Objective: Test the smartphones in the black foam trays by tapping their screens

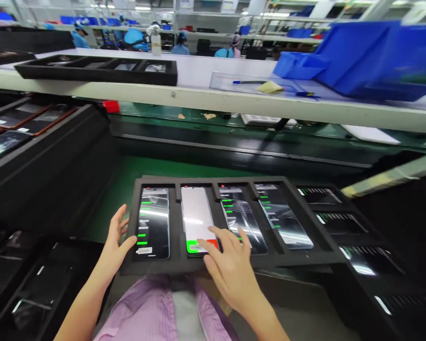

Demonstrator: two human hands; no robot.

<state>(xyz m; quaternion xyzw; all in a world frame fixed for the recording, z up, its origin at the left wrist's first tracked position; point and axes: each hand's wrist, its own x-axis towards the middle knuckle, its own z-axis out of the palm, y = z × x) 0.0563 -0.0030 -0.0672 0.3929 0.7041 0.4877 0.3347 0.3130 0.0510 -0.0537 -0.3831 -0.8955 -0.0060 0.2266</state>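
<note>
A black foam tray (234, 266) lies before me with several smartphones in its slots. My right hand (232, 265) is over the second smartphone (197, 208), fingers spread, with fingertips at the lower part of its lit screen. That screen is white with a green and a red block at the bottom. My left hand (115, 239) is at the tray's left edge, fingers apart, thumb beside the first smartphone (154, 227). The third smartphone (239, 213) and the fourth smartphone (284, 218) have dark screens with green bars. My right hand hides part of the third one.
A second tray of phones (358, 237) extends at the right. More trays of phones (21, 118) stand at the left. A white shelf (199, 92) crosses ahead, bearing a black tray (95, 76), a pen (248, 82) and blue bins (362, 61). People work in the background.
</note>
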